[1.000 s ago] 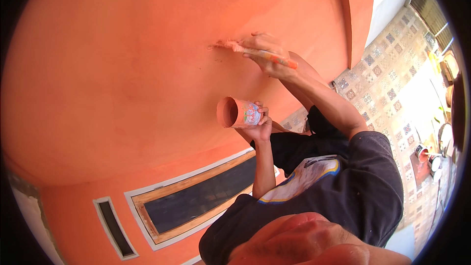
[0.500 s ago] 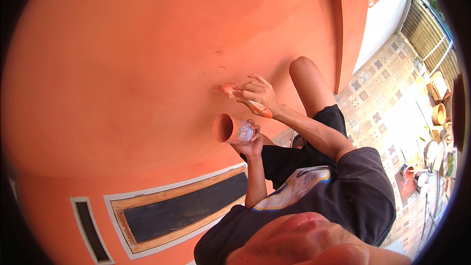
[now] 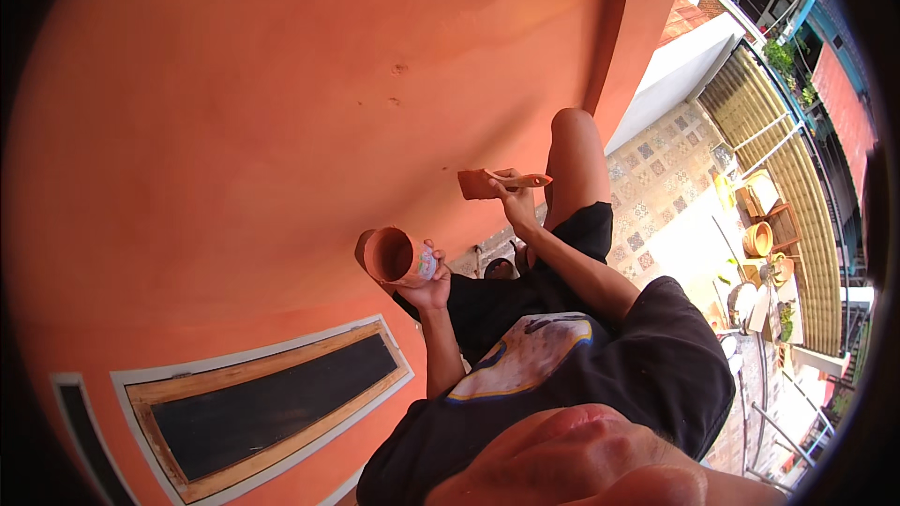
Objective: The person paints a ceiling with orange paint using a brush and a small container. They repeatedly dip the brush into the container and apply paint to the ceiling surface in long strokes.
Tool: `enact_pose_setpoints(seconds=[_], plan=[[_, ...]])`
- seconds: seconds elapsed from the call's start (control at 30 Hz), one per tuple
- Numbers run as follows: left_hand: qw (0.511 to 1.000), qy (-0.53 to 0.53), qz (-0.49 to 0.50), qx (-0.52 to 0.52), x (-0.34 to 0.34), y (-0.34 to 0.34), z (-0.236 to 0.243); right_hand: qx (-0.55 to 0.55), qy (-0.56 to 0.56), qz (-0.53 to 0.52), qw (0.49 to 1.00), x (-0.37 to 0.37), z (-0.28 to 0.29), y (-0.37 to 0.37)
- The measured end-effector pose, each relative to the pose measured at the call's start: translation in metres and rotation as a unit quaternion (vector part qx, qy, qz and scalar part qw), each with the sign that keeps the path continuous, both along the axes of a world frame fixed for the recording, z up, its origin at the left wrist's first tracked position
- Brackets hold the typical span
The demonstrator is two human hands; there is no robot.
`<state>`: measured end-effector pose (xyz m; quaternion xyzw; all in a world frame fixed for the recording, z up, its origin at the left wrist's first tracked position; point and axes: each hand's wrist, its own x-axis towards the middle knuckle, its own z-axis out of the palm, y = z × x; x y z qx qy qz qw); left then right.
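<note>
An orange-coated cup (image 3: 392, 256) is gripped by my left hand (image 3: 431, 287), its open mouth tilted toward the upper left and a patterned label near its base. My right hand (image 3: 515, 199) is closed round the handle of a paintbrush (image 3: 480, 184), whose wide bristles are thick with orange paint. The brush head points left and is held apart from the orange wall (image 3: 253, 131). A few small rough marks (image 3: 395, 101) show on the wall above the cup. What the cup holds inside is too dark to tell.
A wood-framed dark window (image 3: 272, 403) is set in the wall at lower left. To the right lie a patterned tile floor (image 3: 647, 178), a white low wall (image 3: 670, 84) and a corrugated fence (image 3: 797, 253). Pots (image 3: 757, 239) stand by the fence. My bent knee (image 3: 577, 150) is close to the wall.
The brush has come away from the wall, moved right and turned to lie nearly level in my right hand. The cup now appears farther left as the view shifts.
</note>
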<state>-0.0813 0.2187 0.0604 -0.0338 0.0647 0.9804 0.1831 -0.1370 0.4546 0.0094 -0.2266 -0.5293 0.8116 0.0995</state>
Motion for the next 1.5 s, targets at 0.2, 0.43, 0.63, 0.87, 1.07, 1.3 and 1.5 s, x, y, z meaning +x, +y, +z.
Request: enact_pose_setpoints(seconds=[0.2,0.43,0.63,0.87,1.07,1.3,1.5], plan=[[0.999,-0.005,-0.022,-0.031,-0.007,-0.027,-0.045,-0.089,-0.146,0.024,0.985,0.034,-0.083,-0.014],[0.994,-0.03,-0.034,-0.1,-0.017,-0.041,-0.068,-0.162,-0.177,-0.011,0.971,0.046,-0.093,-0.016],[0.985,-0.037,-0.024,-0.169,-0.035,-0.043,-0.066,-0.177,-0.13,0.009,0.976,0.039,-0.047,-0.001],[0.99,-0.032,-0.067,-0.122,-0.049,-0.044,-0.063,-0.23,-0.043,0.067,0.97,0.03,-0.001,0.015],[0.992,-0.019,-0.055,-0.115,-0.046,-0.045,-0.076,-0.243,0.046,0.114,0.962,0.023,0.04,0.012],[0.986,-0.07,-0.044,-0.143,-0.049,-0.047,-0.092,-0.195,0.077,0.113,0.971,0.026,0.088,0.003],[0.982,-0.065,-0.051,-0.17,-0.046,-0.046,-0.091,-0.152,0.085,0.12,0.977,0.029,0.102,-0.008]])
